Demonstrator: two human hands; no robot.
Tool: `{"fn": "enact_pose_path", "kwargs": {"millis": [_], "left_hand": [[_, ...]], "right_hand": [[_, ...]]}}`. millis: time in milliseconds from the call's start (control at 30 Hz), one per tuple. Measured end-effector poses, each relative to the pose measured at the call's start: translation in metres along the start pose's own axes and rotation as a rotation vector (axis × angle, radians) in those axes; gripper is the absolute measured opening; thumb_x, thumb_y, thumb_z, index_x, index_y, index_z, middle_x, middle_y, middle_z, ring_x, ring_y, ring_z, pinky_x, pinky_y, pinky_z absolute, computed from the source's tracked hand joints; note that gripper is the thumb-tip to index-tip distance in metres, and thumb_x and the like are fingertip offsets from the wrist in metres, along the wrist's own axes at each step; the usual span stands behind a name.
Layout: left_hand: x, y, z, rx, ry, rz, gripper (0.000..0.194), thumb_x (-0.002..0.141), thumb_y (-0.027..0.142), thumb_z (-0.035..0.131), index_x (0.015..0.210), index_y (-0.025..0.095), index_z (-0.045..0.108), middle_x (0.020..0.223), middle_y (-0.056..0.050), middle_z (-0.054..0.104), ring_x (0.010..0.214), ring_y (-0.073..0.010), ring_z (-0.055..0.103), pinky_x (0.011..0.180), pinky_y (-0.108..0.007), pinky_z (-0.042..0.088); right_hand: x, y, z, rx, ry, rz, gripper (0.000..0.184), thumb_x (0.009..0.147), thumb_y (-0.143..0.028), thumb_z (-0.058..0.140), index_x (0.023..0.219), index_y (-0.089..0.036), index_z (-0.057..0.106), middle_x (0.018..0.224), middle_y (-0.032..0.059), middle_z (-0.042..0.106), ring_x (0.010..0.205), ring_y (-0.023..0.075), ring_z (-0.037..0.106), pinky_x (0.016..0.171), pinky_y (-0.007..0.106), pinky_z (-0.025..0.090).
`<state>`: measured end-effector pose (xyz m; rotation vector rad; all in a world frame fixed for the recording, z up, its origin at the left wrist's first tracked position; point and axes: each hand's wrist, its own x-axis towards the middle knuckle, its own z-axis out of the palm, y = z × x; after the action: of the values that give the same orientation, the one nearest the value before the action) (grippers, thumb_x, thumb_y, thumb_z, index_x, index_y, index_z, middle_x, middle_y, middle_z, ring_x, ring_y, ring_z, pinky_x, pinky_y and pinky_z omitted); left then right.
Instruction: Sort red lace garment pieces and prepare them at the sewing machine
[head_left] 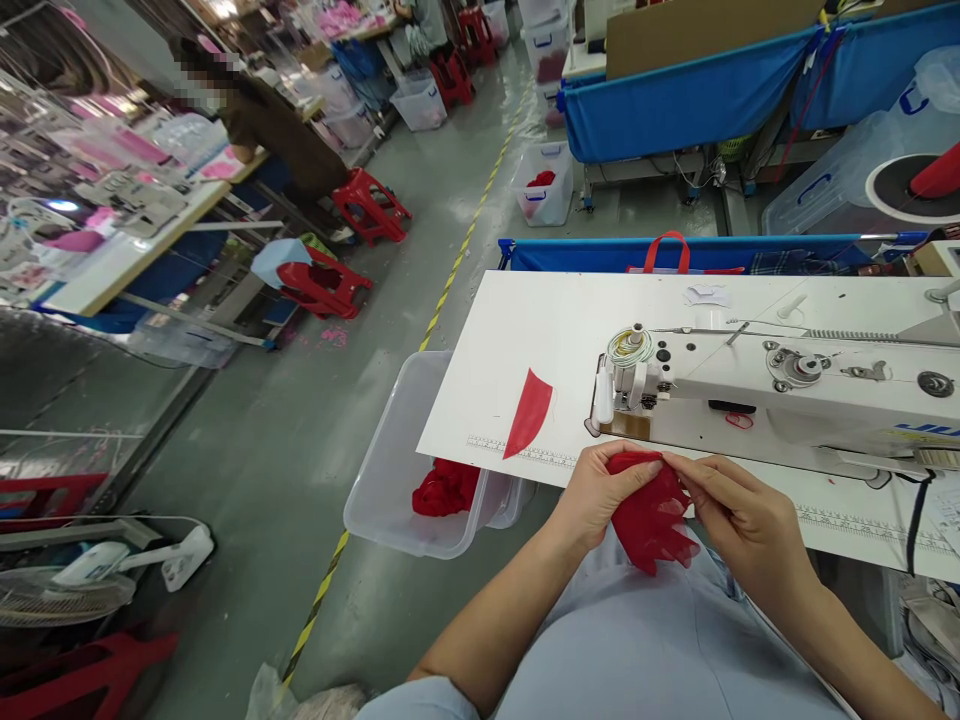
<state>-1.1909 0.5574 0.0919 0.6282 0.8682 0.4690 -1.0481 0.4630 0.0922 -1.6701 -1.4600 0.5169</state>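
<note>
Thin red fabric pieces hang in front of my body at the front edge of the sewing table. My left hand pinches their upper left edge between thumb and fingers. At the upper right corner, my right hand grips the same fabric with thumb and fingertips. The sewing machine stands just beyond both hands, its needle area close past the left one. A single curved red fabric piece lies flat on the table to the left, across the printed ruler.
A clear plastic bin with red fabric stands under the table's left end. Red stools and a seated person are across the aisle. A fan is at lower left. Blue cloth troughs lie beyond the table.
</note>
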Motion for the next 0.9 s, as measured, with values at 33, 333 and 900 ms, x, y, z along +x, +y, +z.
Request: {"fn": "enact_pose_path", "kwargs": {"millis": [33, 333, 900], "left_hand": [[0.0, 0.0, 0.0, -0.009, -0.003, -0.008, 0.036, 0.055, 0.038, 0.091, 0.075, 0.014, 0.073, 0.069, -0.002, 0.07, 0.062, -0.0124, 0.062, 0.065, -0.025, 0.049], [-0.002, 0.001, -0.001, 0.008, -0.039, -0.005, 0.035, 0.059, 0.038, 0.09, 0.078, 0.014, 0.072, 0.071, -0.002, 0.07, 0.063, -0.0114, 0.062, 0.062, -0.023, 0.048], [0.021, -0.027, -0.022, 0.656, -0.115, 0.158, 0.044, 0.067, 0.055, 0.075, 0.065, 0.016, 0.056, 0.061, 0.003, 0.05, 0.062, -0.012, 0.047, 0.061, -0.024, 0.035]], "right_hand": [[0.001, -0.001, 0.0, 0.059, -0.002, 0.021, 0.035, 0.096, -0.021, 0.046, 0.115, -0.029, 0.074, 0.086, 0.0054, 0.071, 0.064, 0.0136, 0.063, 0.054, 0.024, 0.051], [0.0, -0.004, 0.005, 0.535, -0.026, 0.452, 0.027, 0.086, -0.044, 0.066, 0.101, -0.026, 0.079, 0.069, 0.0025, 0.062, 0.058, 0.0144, 0.052, 0.051, 0.028, 0.047], [-0.005, 0.031, 0.036, 0.435, 0.18, 0.385, 0.045, 0.084, -0.062, 0.058, 0.068, -0.02, 0.06, 0.055, -0.0023, 0.049, 0.049, 0.0126, 0.046, 0.044, 0.022, 0.042]]}}
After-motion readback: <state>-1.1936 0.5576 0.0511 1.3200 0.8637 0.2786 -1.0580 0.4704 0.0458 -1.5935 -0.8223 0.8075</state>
